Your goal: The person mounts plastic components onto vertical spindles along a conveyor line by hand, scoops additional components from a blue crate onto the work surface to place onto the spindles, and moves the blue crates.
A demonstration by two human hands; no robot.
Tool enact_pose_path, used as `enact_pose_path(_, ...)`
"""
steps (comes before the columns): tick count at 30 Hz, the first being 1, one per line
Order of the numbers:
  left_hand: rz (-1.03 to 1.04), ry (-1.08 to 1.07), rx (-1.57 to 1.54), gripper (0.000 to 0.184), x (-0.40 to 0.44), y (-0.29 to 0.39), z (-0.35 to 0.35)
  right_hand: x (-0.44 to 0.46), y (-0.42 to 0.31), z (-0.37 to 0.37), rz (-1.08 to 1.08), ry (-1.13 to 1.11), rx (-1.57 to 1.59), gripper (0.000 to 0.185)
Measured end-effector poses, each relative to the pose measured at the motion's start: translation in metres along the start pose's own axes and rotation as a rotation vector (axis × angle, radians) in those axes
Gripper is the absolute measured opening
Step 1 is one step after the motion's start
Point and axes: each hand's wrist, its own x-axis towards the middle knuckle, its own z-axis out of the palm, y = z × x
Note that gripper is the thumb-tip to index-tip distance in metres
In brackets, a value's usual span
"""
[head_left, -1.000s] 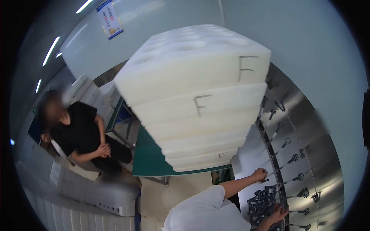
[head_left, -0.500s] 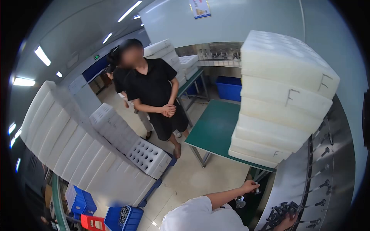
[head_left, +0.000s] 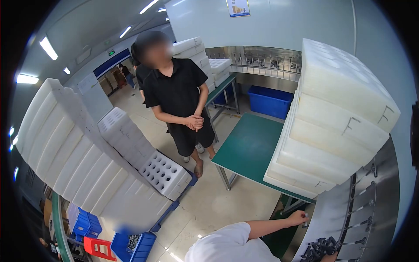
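My left hand [head_left: 298,218] reaches out from a white sleeve [head_left: 227,242] over the near edge of the metal bench. Its fingers are closed in a pinch on a small pale cylindrical piece [head_left: 305,216], too small to name. Beside it on the bench [head_left: 334,218] lies a heap of small dark parts [head_left: 321,249]. At the bottom edge of the view, my right hand [head_left: 330,257] touches the near side of this heap. Most of that hand is cut off, and its grip is hidden.
Tall white foam trays [head_left: 336,126] stand on a green table [head_left: 248,139]. More foam stacks [head_left: 87,161] rise at left, above a blue bin [head_left: 144,249] of parts and a red stool [head_left: 98,249]. A person in black [head_left: 179,87] stands facing the table. Rod-like fixtures [head_left: 364,222] line the bench's back.
The view has shifted slightly. My left hand has moved right, toward the bench, still pinching the pale piece. My right hand has slid lower, further out of the frame.
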Motion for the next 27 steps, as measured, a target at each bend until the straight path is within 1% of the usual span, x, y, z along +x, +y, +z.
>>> enact_pose_path(3,-0.002,-0.091,0.028,0.029,0.015,0.016,0.01,0.001,-0.002,0.002,-0.058,0.04,-0.107,0.04)
enact_pose_path(8,-0.006,-0.167,0.057,0.029,0.031,0.027,0.004,0.004,0.0,0.003,-0.121,0.084,-0.232,0.039)
enact_pose_path(12,-0.029,-0.191,0.087,0.03,0.042,0.022,-0.012,0.006,0.002,0.006,-0.145,0.096,-0.288,0.038)
enact_pose_path(15,-0.005,-0.21,0.117,0.031,0.052,0.018,-0.019,0.009,0.004,0.008,-0.164,0.107,-0.318,0.037)
enact_pose_path(18,0.01,-0.184,0.08,0.031,0.057,0.012,-0.024,0.01,0.007,0.006,-0.179,0.118,-0.341,0.037)
enact_pose_path(21,-0.039,-0.2,0.058,0.032,0.056,0.002,-0.026,0.012,0.01,0.005,-0.197,0.123,-0.365,0.036)
enact_pose_path(27,-0.05,-0.213,0.021,0.033,0.051,-0.011,-0.028,0.023,0.019,-0.005,-0.253,0.12,-0.397,0.036)
